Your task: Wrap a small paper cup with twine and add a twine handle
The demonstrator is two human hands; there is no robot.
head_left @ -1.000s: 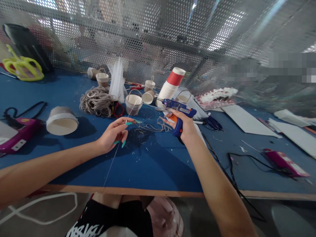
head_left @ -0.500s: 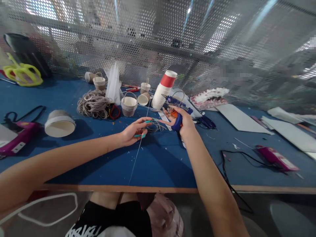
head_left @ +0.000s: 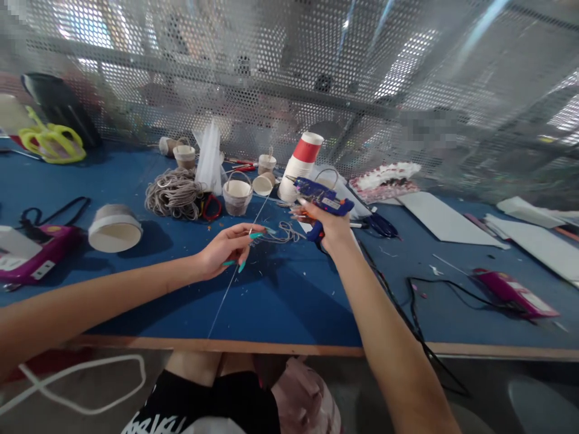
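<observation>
My right hand is wrapped round the handle of a blue glue gun, whose nozzle points left beside a tilted stack of paper cups. Nearer the middle, my left hand has its thumb and forefinger pinched on the end of a thin grey cord. The cord lies in loose loops on the blue table between both hands. A fine pale thread runs slantwise past the left fingers toward the table's front edge.
Behind the left hand are a bundle of grey cord and a small cord-wrapped bucket. A larger wrapped cup lies at left. Purple devices sit on both sides, with black cables crossing the right side. White boards lie back right.
My left hand has moved left and slightly down, with the cord end. The glue gun in my right hand has shifted a little left, its handle tilting. The view has shifted slightly.
</observation>
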